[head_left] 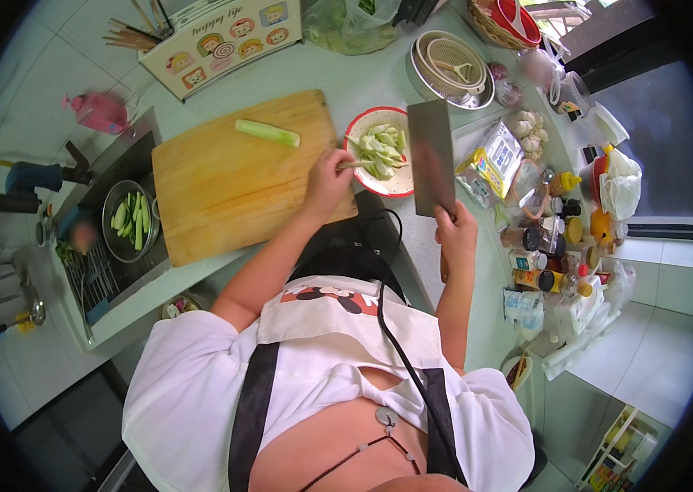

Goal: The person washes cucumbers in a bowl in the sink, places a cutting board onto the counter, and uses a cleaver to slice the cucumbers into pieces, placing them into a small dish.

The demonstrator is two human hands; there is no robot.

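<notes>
My right hand (454, 233) is wrapped round the handle of a cleaver (432, 156), whose broad blade stands up beside the bowl. A white bowl with a red rim (349, 138) holds cut pieces of pale green vegetable (381, 149), which look like peeled cucumber. My left hand (328, 182) is at the bowl's left side, pinching one such vegetable piece (354, 164) over the rim. Left of the bowl, a wooden cutting board (231, 180) lies on the counter. One longer length of the pale green vegetable (268, 133) rests near the board's far edge.
At the left, a metal colander (109, 217) with more green pieces sits in the sink (88, 287). Stacked strainers (449, 66) stand behind the bowl. Garlic (528, 129), a yellow-white packet (490, 164) and several seasoning jars (531, 238) crowd the right side. A printed box (219, 41) stands behind the board.
</notes>
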